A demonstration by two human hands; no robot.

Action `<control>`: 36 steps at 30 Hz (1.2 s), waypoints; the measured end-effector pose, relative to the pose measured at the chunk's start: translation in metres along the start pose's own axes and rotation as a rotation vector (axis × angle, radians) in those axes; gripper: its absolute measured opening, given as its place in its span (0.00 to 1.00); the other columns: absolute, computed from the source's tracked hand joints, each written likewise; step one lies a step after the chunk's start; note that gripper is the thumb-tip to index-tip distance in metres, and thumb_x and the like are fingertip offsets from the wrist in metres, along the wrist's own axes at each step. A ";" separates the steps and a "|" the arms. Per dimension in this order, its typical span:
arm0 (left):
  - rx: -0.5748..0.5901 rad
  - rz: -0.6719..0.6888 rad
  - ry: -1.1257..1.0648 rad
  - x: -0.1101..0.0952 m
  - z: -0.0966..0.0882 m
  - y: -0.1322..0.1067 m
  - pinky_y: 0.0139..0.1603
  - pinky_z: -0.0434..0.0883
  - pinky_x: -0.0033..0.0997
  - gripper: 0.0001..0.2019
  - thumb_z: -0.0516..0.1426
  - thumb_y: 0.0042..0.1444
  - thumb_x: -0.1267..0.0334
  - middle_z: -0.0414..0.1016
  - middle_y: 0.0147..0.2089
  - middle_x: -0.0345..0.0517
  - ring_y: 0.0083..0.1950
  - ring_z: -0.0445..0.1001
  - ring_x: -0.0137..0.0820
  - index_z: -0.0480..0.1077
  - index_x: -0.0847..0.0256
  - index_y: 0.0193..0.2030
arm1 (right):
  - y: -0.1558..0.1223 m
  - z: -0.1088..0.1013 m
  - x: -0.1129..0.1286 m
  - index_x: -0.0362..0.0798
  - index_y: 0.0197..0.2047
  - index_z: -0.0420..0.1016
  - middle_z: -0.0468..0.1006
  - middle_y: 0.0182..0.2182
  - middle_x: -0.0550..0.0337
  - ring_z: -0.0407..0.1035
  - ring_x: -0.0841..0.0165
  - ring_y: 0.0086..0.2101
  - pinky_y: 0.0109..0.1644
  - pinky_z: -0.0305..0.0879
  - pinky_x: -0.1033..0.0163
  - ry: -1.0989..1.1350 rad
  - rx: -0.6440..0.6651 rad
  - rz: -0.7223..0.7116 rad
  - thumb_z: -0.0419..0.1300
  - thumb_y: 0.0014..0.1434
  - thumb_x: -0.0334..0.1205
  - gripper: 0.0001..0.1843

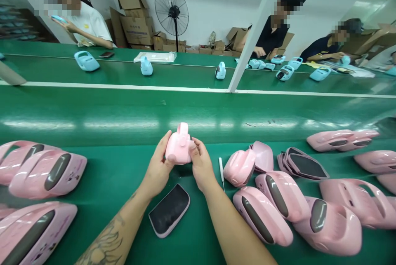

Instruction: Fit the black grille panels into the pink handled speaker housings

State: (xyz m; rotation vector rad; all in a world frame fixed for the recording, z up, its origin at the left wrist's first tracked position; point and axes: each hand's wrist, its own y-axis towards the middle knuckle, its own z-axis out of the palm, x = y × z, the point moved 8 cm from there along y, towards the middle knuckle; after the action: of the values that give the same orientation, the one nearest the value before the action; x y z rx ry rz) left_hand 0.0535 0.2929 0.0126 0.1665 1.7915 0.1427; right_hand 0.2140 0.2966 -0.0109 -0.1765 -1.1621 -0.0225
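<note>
A pink plastic housing with a loop handle (180, 146) is held up between my two hands over the green bench. My left hand (158, 166) grips its left side, fingers wrapped round it. On the opposite side, my right hand (201, 162) closes on the housing, thumb pressed against its face. Beneath my hands lies a loose pink-rimmed panel with a dark face (169, 210). A screwdriver with a white handle (221, 168) rests just right of my right hand, near several pink housings (243, 166).
More pink housings (52, 170) stand at the left, and others (328, 226) crowd the right. Stacked dark panels (301, 164) lie among them. Beyond a white rail (123, 87) runs a belt with blue housings (86, 61). Several people sit across, behind a slanted post (253, 30).
</note>
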 end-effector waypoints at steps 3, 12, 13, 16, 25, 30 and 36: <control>0.063 0.023 0.184 -0.005 0.008 -0.006 0.77 0.62 0.59 0.64 0.72 0.49 0.41 0.53 0.83 0.63 0.81 0.59 0.59 0.41 0.53 0.84 | -0.003 0.000 0.003 0.47 0.58 0.75 0.82 0.55 0.47 0.76 0.55 0.54 0.55 0.74 0.54 -0.045 -0.024 0.006 0.68 0.55 0.75 0.44; -0.082 0.030 0.116 -0.030 -0.009 -0.007 0.68 0.73 0.54 0.51 0.76 0.41 0.59 0.71 0.71 0.60 0.69 0.74 0.53 0.63 0.58 0.72 | -0.018 0.003 0.005 0.51 0.54 0.81 0.85 0.48 0.51 0.77 0.53 0.49 0.55 0.73 0.49 -0.243 0.075 0.095 0.56 0.64 0.76 0.38; -0.086 0.004 0.005 -0.030 -0.013 -0.007 0.65 0.76 0.52 0.50 0.76 0.42 0.58 0.72 0.71 0.61 0.68 0.75 0.53 0.64 0.59 0.72 | -0.020 0.004 0.009 0.52 0.54 0.82 0.84 0.48 0.50 0.77 0.53 0.49 0.55 0.73 0.48 -0.272 0.105 0.096 0.56 0.64 0.76 0.37; -0.023 -0.039 -0.328 -0.033 -0.020 -0.006 0.61 0.78 0.49 0.42 0.75 0.47 0.51 0.75 0.69 0.62 0.66 0.77 0.54 0.70 0.61 0.67 | -0.031 0.007 0.026 0.55 0.53 0.84 0.82 0.54 0.50 0.75 0.50 0.52 0.62 0.68 0.42 -0.367 0.180 0.071 0.66 0.62 0.68 0.29; 0.122 -0.386 -0.649 -0.020 -0.010 -0.013 0.53 0.78 0.46 0.35 0.77 0.44 0.53 0.83 0.56 0.61 0.56 0.82 0.52 0.76 0.63 0.58 | -0.054 0.023 0.055 0.73 0.76 0.62 0.56 0.79 0.69 0.48 0.49 0.77 0.83 0.34 0.40 -0.705 0.393 -0.206 0.81 0.48 0.35 0.59; 0.174 -0.398 -0.682 -0.028 -0.004 -0.016 0.48 0.76 0.40 0.33 0.77 0.45 0.51 0.83 0.54 0.59 0.52 0.81 0.48 0.77 0.63 0.57 | -0.053 0.022 0.056 0.69 0.77 0.62 0.62 0.77 0.64 0.51 0.49 0.77 0.83 0.35 0.39 -0.709 0.403 -0.268 0.82 0.48 0.36 0.59; 0.195 -0.365 -0.670 -0.037 -0.006 -0.020 0.48 0.75 0.36 0.35 0.77 0.48 0.51 0.81 0.54 0.56 0.51 0.79 0.41 0.75 0.63 0.59 | -0.064 0.032 0.066 0.67 0.81 0.48 0.59 0.75 0.54 0.56 0.47 0.74 0.79 0.51 0.32 -1.004 0.464 -0.472 0.78 0.53 0.38 0.62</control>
State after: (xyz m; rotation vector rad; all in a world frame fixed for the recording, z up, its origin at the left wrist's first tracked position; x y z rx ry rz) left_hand 0.0553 0.2662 0.0451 0.0157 1.1367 -0.3191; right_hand 0.2040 0.2436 0.0698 0.5698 -2.1472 -0.0853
